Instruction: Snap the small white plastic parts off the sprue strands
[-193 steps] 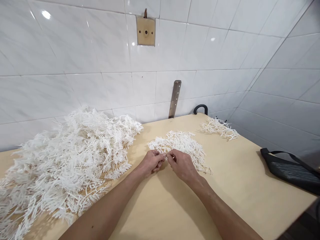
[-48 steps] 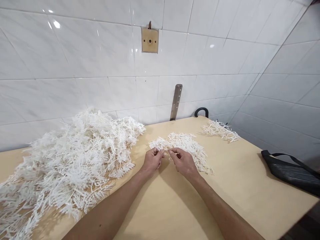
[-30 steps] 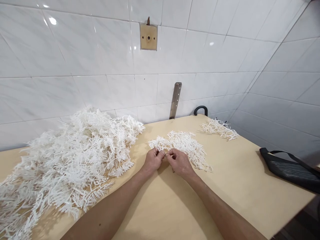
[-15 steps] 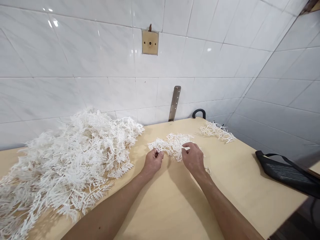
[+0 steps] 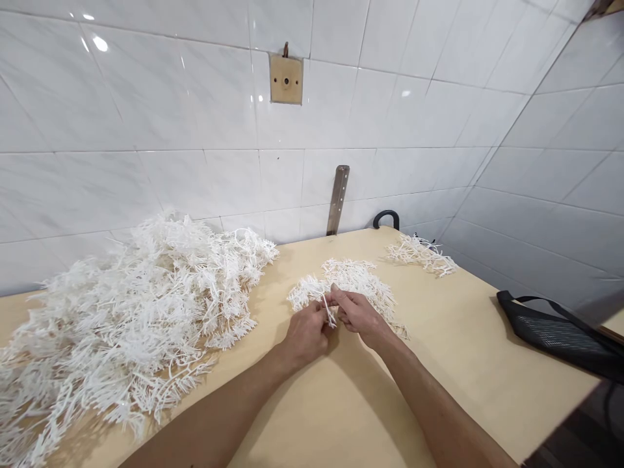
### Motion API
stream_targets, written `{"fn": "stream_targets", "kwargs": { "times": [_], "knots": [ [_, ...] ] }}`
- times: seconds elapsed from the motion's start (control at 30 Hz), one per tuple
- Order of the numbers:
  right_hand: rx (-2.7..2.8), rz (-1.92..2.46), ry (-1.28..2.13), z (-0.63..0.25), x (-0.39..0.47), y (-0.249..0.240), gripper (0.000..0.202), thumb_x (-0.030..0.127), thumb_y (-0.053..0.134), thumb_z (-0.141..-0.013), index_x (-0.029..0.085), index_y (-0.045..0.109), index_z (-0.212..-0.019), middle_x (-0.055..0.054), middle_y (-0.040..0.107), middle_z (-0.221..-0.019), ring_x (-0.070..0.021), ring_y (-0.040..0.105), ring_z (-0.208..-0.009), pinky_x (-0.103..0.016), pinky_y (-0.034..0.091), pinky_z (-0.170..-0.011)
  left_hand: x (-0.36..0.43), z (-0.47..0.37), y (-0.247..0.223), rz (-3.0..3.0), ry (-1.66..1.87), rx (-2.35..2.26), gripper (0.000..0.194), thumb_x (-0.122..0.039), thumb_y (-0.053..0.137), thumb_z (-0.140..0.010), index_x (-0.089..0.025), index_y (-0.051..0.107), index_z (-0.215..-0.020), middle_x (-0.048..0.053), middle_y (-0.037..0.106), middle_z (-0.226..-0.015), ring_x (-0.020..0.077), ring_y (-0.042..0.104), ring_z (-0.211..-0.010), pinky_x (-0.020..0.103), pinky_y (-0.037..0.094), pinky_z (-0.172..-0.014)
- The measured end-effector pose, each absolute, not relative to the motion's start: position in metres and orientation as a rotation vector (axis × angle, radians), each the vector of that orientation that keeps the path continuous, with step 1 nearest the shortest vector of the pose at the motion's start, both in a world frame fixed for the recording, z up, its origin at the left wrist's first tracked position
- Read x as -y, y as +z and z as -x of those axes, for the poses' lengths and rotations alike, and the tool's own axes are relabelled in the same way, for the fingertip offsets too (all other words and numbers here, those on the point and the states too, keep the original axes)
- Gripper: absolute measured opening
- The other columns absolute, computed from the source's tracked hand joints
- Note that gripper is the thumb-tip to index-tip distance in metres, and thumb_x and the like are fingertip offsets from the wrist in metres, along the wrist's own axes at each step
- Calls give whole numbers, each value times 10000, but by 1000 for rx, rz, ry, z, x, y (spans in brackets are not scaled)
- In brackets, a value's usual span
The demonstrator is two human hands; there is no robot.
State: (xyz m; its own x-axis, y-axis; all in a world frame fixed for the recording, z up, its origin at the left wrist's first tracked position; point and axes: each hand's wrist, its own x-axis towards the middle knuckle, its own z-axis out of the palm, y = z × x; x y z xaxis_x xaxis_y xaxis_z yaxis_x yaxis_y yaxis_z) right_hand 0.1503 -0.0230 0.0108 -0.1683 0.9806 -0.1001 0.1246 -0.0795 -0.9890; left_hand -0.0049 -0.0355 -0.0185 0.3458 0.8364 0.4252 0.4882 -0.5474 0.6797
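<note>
My left hand (image 5: 308, 330) is closed on a thin white plastic sprig (image 5: 329, 312) just above the table. Against it, my right hand (image 5: 355, 314) has its thumb and fingers pinched together at the same sprig. Behind both hands lies a small heap of white branching pieces (image 5: 363, 278), partly covered by the fingers. To the left spreads a large tangled pile of white plastic branches (image 5: 146, 312). A smaller bunch of bare white stems (image 5: 422, 253) rests at the table's far right corner.
The light wooden table (image 5: 351, 416) stands against a tiled wall (image 5: 209, 97). A perforated metal strip (image 5: 338, 199) and a black curved handle (image 5: 387, 218) rise behind its back edge. A black mesh bag (image 5: 550, 335) lies at the right edge.
My right hand has moved left, away from the small heap, and now meets my left hand. A white sprig now shows between them. My left hand has shifted slightly right and nearer.
</note>
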Motion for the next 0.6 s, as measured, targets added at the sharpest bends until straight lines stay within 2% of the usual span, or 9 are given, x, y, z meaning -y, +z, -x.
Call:
{"fn": "stream_targets", "kwargs": {
  "times": [0.1,0.17,0.27,0.43,0.53,0.6],
  "knots": [
    [1534,1242,1274,-150,24,10,473,620,602,-796,155,661,-730,16,505,-566,-88,401,-492,-210,295,-434,39,4,-22,-2384,971,-1166,195,-165,583,-788,-215,699,-937,108,637,-942,221,572,-777,307,423,-643],
    [1592,1218,1224,-149,25,10,438,592,621,-793,164,665,-711,8,544,-602,-105,456,-543,-219,346,-479,39,4,-23,-2474,925,-1193,221,-156,568,-795,-208,702,-962,122,637,-971,244,569,-847,327,443,-681],
    [1612,1187,1158,-147,24,8,400,560,610,-816,173,700,-780,-12,611,-688,-123,500,-599,-236,380,-525,35,5,-24,-2496,944,-1169,257,-117,567,-755,-170,693,-972,133,638,-993,266,550,-919,375,461,-768],
    [1651,1147,957,-149,22,8,340,503,589,-851,216,742,-950,-24,681,-813,-143,537,-646,-269,416,-594,21,12,-20,-1880,1172,-1119,351,-39,511,-684,-153,679,-970,87,647,-907,204,565,-834,350,470,-789],
    [1724,1118,783,-150,20,6,259,437,587,-872,242,746,-929,-32,699,-911,-160,571,-728,-284,434,-666,19,16,-8,-1407,1162,-946,354,-64,556,-665,-147,683,-984,75,666,-936,199,593,-899,321,460,-825],
    [1772,1116,709,-150,19,3,231,411,583,-880,242,741,-873,-33,694,-881,-170,581,-755,-288,434,-689,21,16,2,-1219,1162,-832,315,-112,618,-678,-157,693,-981,56,672,-913,197,598,-900,301,451,-806]
  ]
}}
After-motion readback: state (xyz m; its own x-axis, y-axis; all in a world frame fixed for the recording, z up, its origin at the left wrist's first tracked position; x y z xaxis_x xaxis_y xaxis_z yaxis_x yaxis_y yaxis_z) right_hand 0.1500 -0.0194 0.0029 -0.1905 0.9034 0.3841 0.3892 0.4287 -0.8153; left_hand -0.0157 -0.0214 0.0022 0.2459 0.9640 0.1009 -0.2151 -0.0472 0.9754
